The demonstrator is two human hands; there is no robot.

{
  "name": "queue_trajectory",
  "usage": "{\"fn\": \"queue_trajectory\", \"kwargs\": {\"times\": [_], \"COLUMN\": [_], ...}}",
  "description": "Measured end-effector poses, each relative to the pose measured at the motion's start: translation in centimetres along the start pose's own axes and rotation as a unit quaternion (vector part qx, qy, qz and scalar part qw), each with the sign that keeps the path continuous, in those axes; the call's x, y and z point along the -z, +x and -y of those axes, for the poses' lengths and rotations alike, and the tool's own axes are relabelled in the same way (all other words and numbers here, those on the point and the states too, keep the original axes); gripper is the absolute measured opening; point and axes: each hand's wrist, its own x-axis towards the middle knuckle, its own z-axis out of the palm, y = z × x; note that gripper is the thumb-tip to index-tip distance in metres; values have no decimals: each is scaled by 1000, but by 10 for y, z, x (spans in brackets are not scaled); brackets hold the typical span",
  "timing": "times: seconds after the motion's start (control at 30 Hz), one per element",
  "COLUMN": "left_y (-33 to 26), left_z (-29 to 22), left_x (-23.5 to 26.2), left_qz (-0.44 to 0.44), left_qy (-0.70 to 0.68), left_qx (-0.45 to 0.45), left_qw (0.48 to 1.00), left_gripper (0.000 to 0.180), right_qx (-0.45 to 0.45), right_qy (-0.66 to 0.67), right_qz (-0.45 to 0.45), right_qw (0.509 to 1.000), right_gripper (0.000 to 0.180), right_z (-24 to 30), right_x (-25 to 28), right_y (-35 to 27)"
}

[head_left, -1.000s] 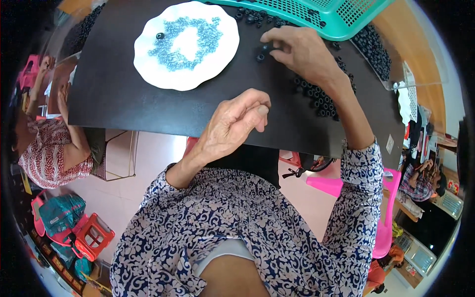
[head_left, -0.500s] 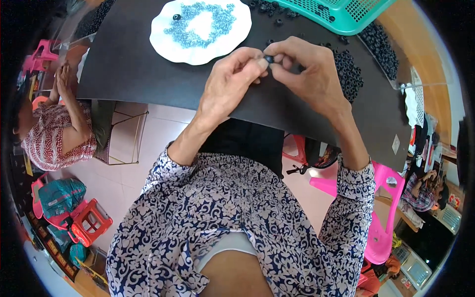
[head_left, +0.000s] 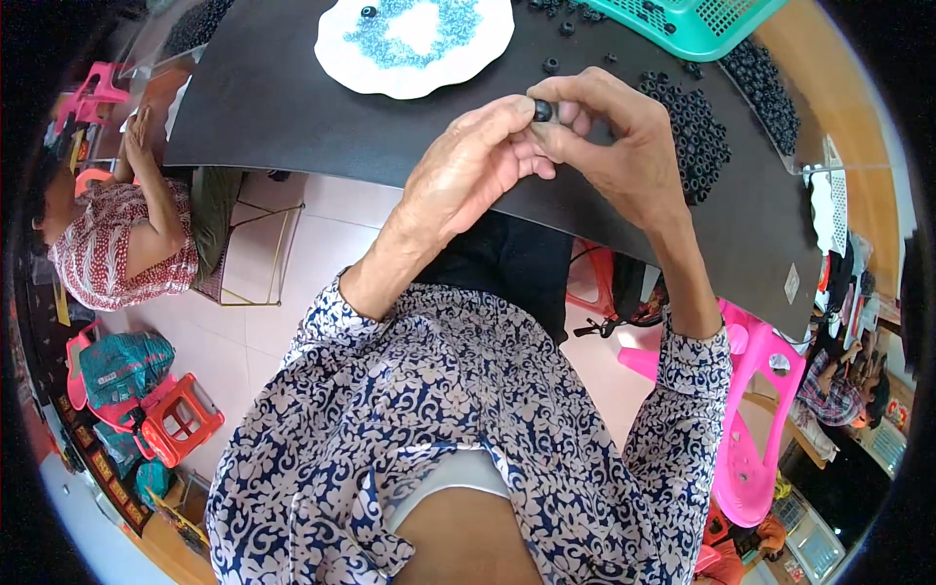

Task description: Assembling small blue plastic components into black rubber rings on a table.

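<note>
Above the table's near side, my two hands meet at a small, round black bead point(head_left: 542, 110). My right hand point(head_left: 629, 141) pinches it between thumb and forefinger. From the left, the thumb of my left hand point(head_left: 458, 171) presses on the bead, with the other fingers curled loosely below and part of the palm showing. A white plate point(head_left: 341, 63) with a wavy rim lies beyond my left hand. It carries many tiny clear-blue pieces and one dark bead point(head_left: 369, 12). Right of my right hand, a pile of small black ring-like beads point(head_left: 697, 146) is spread on the table.
A green basket point(head_left: 717, 44) stands at the far right, near a clear-walled tray point(head_left: 765, 97) of black beads. Loose beads dot the dark table point(head_left: 283, 117). A seated person point(head_left: 122, 234) is at the left. Pink point(head_left: 746, 478) and red stools point(head_left: 180, 419) stand below table height.
My left hand has opened out somewhat, its fingers dropping lower and the palm turning into view. The bead shows more plainly. The whole view has shifted slightly.
</note>
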Motion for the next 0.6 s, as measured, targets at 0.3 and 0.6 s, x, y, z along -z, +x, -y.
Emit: {"fn": "queue_trajectory", "kwargs": {"times": [0.3, 0.6], "left_y": [3, 5], "left_z": [1, 2], "left_x": [4, -2], "left_qz": [-2, -13], "left_qy": [29, -31], "left_qx": [-26, 11], "left_qw": [999, 999], "left_gripper": [30, 25], "right_qx": [30, -14], "right_qy": [23, 117], "right_qz": [-8, -16], "right_qw": [999, 993], "right_gripper": [28, 28], "right_z": [-11, -19], "right_x": [1, -2], "right_y": [-5, -13]}}
